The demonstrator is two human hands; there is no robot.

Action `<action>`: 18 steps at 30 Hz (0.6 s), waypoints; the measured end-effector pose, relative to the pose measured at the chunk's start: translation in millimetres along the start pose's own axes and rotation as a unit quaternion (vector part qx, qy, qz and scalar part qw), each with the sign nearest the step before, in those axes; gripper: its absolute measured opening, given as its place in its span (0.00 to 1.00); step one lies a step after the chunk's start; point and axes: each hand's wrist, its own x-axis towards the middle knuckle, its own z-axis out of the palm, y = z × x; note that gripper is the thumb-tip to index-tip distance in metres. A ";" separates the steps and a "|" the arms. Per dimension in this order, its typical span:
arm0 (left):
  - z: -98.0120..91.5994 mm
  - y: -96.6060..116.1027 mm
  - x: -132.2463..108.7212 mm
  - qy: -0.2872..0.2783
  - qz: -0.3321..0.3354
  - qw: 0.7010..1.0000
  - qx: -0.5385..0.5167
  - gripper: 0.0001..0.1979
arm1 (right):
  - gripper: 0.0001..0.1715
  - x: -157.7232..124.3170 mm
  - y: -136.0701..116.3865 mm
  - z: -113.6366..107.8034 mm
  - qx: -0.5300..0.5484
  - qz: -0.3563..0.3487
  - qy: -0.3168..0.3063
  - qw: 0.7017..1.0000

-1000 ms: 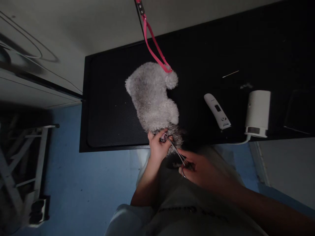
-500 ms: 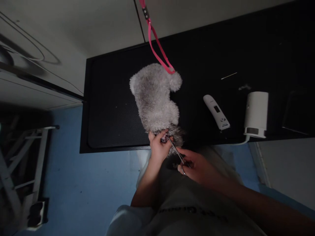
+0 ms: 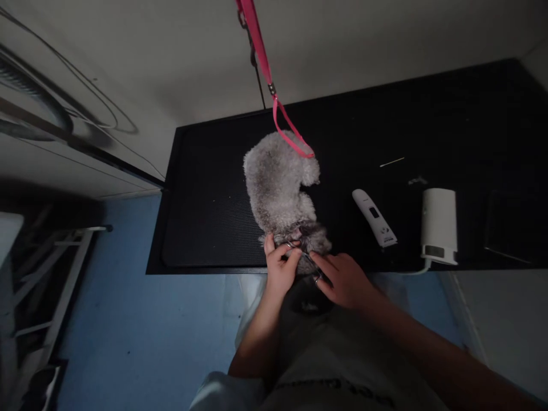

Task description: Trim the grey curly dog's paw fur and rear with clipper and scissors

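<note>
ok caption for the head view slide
Left hand steadies a grey dog while right hand holds scissors.

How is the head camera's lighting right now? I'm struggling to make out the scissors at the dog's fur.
Head view: dim overall, and the black table swallows detail. The pale dog and white clipper stand out. The scissors are a faint glint between left hand and right hand. Edges bend from wide-angle distortion.

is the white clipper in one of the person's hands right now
No, the white clipper lies on the black table to the right of the dog, apart from both the left hand and the right hand.
</note>
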 end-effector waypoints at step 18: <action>-111.6 -41.2 67.4 0.214 -0.056 0.975 0.037 0.14 | 0.28 -6.0 86.6 -108.6 0.569 0.192 0.256 0.757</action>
